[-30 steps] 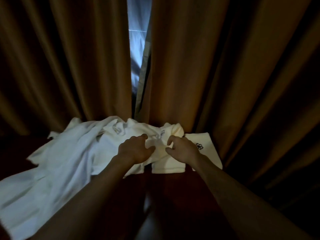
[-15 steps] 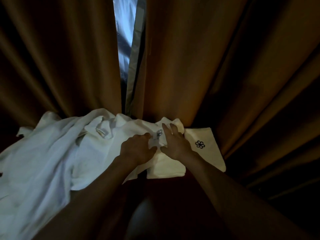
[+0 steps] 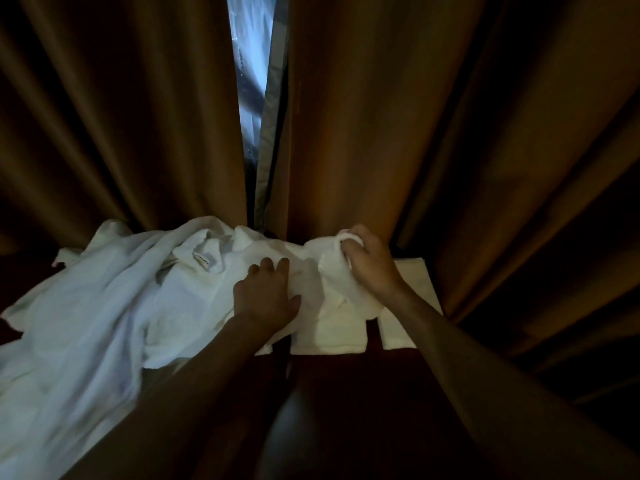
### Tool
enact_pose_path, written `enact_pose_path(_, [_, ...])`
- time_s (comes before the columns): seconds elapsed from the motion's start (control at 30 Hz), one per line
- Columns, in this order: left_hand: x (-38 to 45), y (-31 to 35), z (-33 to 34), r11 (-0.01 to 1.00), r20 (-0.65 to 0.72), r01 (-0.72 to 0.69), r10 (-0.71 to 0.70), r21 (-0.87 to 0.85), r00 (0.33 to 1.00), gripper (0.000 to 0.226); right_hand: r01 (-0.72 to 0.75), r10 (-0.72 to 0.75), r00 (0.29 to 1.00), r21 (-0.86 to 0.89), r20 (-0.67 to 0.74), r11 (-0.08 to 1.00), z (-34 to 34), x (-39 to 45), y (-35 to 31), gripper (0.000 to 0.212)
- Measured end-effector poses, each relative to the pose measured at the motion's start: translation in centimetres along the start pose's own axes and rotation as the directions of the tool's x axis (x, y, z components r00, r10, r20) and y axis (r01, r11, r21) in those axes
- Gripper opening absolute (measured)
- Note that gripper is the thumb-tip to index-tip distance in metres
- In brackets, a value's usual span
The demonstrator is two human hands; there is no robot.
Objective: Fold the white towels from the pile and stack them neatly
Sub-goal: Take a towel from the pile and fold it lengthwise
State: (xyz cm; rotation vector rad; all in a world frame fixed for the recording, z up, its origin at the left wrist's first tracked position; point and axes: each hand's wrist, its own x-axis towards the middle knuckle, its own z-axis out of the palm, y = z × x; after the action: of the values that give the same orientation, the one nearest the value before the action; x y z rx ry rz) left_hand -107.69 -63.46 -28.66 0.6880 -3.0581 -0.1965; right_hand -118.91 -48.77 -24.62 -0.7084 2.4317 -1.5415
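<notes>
A rumpled pile of white towels (image 3: 104, 306) spreads across the left and middle of a dark tabletop (image 3: 346, 393). My left hand (image 3: 266, 296) lies flat with straight fingers on the pile's right part. My right hand (image 3: 367, 265) grips a bunched white towel (image 3: 329, 268) and lifts its edge above a folded towel (image 3: 329, 334). Another folded towel (image 3: 412, 292) lies flat to the right, partly hidden by my right forearm.
Heavy brown curtains (image 3: 381, 133) hang right behind the table, with a narrow bright gap (image 3: 251, 81) between them. The room is dim. The table's dark surface shows between my forearms near the front.
My right hand has curled round a towel and pulled it up and to the right. My left hand has flattened onto the pile. The logo on the right folded towel is now covered.
</notes>
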Motion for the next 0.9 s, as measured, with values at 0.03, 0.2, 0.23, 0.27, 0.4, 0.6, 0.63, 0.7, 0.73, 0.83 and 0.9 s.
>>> enact_pose_path(0.03, [-0.2, 0.1, 0.0, 0.999, -0.024, 0.023, -0.022, 0.048, 0.999, 0.077, -0.002, -0.001, 1.0, 0.09, 0.027, 0.996, -1.0, -0.4, -1.1, 0.013])
enact_pose_path(0.2, [-0.8, -0.1, 0.6, 0.995, -0.164, 0.089, -0.081, 0.037, 0.983, 0.097, 0.011, -0.081, 0.979, 0.342, 0.189, 0.94, -4.8, -2.7, -3.8, 0.008])
enact_pose_path(0.23, [-1.1, 0.1, 0.8, 0.997, -0.155, 0.07, -0.069, 0.007, 0.986, 0.103, -0.009, -0.083, 0.972, 0.393, 0.218, 0.919, -5.5, -3.1, -3.9, 0.013])
enact_pose_path(0.27, [-1.3, 0.5, 1.0, 0.999, -0.146, 0.043, -0.047, -0.027, 0.988, 0.108, -0.043, -0.079, 0.963, 0.437, 0.257, 0.898, -6.0, -3.5, -4.0, 0.017])
enact_pose_path(0.4, [-2.2, 2.4, 0.6, 0.954, -0.278, -0.208, 0.145, -0.214, 0.949, 0.103, -0.239, -0.054, 0.89, 0.565, 0.453, 0.79, -8.0, -5.6, -4.6, 0.028])
enact_pose_path(0.6, [-3.4, 6.4, -2.1, 0.796, -0.369, -0.315, 0.125, -0.517, 0.921, 0.067, -0.366, -0.05, 0.843, 0.639, 0.536, 0.677, -10.2, -7.9, -4.1, 0.04])
enact_pose_path(0.63, [-3.8, 6.5, -2.1, 0.832, -0.382, -0.325, 0.149, -0.45, 0.912, 0.059, -0.352, -0.018, 0.843, 0.576, 0.538, 0.738, -10.5, -8.2, -3.9, 0.045])
enact_pose_path(0.7, [-4.7, 5.9, -1.6, 0.876, -0.426, -0.35, 0.191, -0.333, 0.884, 0.045, -0.278, 0.028, 0.846, 0.396, 0.533, 0.875, -10.9, -8.6, -3.3, 0.04])
enact_pose_path(0.73, [-5.1, 5.4, -1.5, 0.889, -0.443, -0.355, 0.205, -0.288, 0.873, 0.041, -0.244, 0.042, 0.835, 0.302, 0.548, 0.922, -11.2, -8.8, -3.0, 0.038])
enact_pose_path(0.83, [-6.4, 4.3, -2.0, 0.901, -0.446, -0.338, 0.193, -0.272, 0.874, 0.037, -0.156, 0.118, 0.809, 0.016, 0.576, 0.988, -11.9, -9.7, -1.9, 0.045])
enact_pose_path(0.9, [-7.3, 3.8, -2.9, 0.882, -0.411, -0.344, 0.197, -0.323, 0.89, 0.036, -0.134, 0.153, 0.836, -0.073, 0.528, 0.988, -12.3, -10.3, -1.3, 0.041])
